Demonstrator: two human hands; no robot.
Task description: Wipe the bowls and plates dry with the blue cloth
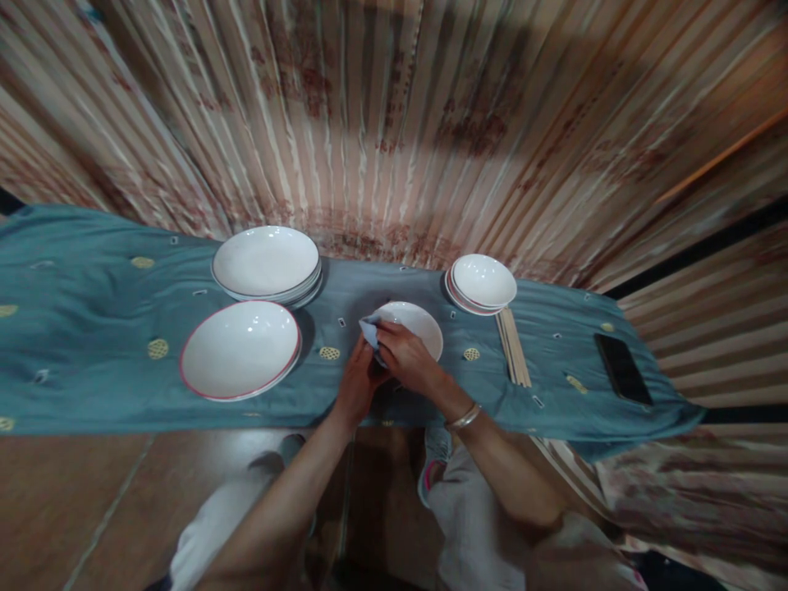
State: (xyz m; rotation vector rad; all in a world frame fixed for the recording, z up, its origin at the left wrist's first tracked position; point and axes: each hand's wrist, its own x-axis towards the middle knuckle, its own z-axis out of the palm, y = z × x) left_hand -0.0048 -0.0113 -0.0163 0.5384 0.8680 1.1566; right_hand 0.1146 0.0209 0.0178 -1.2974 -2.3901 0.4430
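One white bowl (424, 330), centre of the frame: my right hand (406, 355) grasps a pale blue cloth (368, 331) at its left rim; my left hand (360, 379) is at its near-left side, its grip hidden, so I cannot tell. Also on the draped counter (104, 345): large dishes (266, 261) and red-rimmed dishes (241, 349), left; small bowls (484, 280), chopsticks (513, 349), black phone (622, 369), right.

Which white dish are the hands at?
The middle bowl, between the large dishes on the left and the stacked small bowls on the right. It alone has the left hand, right hand and pale blue cloth at it; the others stand untouched.
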